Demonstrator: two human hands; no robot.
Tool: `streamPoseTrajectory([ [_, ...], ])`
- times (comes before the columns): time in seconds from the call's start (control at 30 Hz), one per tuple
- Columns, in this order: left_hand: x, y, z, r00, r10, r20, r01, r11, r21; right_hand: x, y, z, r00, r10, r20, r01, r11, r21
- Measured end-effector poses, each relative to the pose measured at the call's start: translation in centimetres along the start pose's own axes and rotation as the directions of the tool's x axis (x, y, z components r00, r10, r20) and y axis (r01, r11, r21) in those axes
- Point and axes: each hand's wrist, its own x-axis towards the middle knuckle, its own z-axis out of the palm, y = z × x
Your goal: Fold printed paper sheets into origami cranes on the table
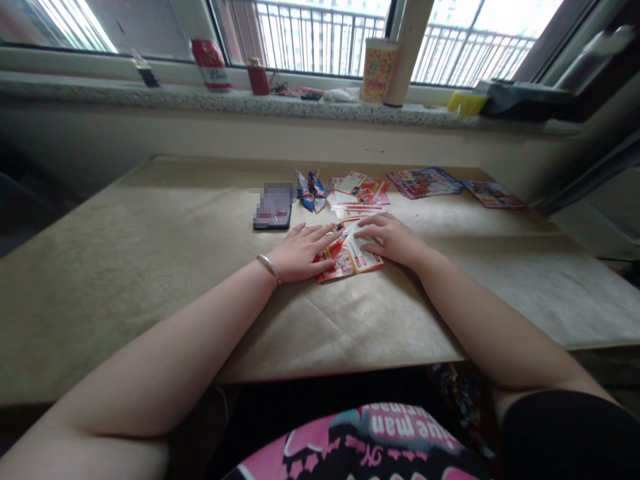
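Note:
On the table lies a red, white and orange printed paper sheet (357, 260) with fold lines across it. My left hand (306, 250), with a silver bangle at the wrist, rests palm down on its left part, fingers stretched out. Over the right part, my right hand (393, 238) has its fingers spread and slightly bent, the tips touching the paper. Just beyond the hands is a loose pile of similar red and white papers (360, 193). A blue and red folded paper piece (312, 191) stands left of that pile.
A phone (274, 205) with a blurred screen lies left of the papers. Colourful packets (425, 182) are stacked at the back right, with more (493, 194) beside them. On the windowsill stand a red can (211, 65), a red bottle (258, 77) and a paper cup (379, 70).

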Motion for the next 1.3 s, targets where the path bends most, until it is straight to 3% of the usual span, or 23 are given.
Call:
streamPoseTrajectory([
  [0.13, -0.3, 0.6, -0.2, 1.0, 0.002, -0.019, -0.001, 0.996, 0.093, 0.0, -0.7, -0.8, 0.998, -0.049, 0.032, 0.048, 0.998, 0.036],
  [0.4, -0.3, 0.9, -0.5, 0.985, -0.098, -0.141, 0.119, 0.981, 0.151, 0.0, -1.0, -1.4, 0.986, -0.114, 0.119, 0.1, 0.987, 0.124],
  [0.57, -0.4, -0.9, -1.3, 0.989, -0.133, -0.06, 0.139, 0.984, 0.113, -0.3, -0.4, -1.9, 0.984, -0.093, 0.153, 0.079, 0.992, 0.096],
  [0.8, -1.4, -2.4, -2.3, 0.993, -0.116, 0.007, 0.115, 0.989, 0.09, -0.7, -0.2, -2.9, 0.985, -0.05, 0.165, 0.04, 0.997, 0.062],
  [1.0, -1.2, -3.2, -2.1, 1.0, -0.021, 0.001, 0.021, 1.0, 0.02, -0.6, -0.5, -2.5, 0.985, -0.053, 0.166, 0.053, 0.999, 0.005],
  [1.3, -1.2, -4.1, -1.9, 0.999, 0.037, -0.006, -0.037, 0.999, -0.01, -0.6, -0.3, -1.6, 0.996, -0.045, 0.074, 0.048, 0.998, -0.033],
])
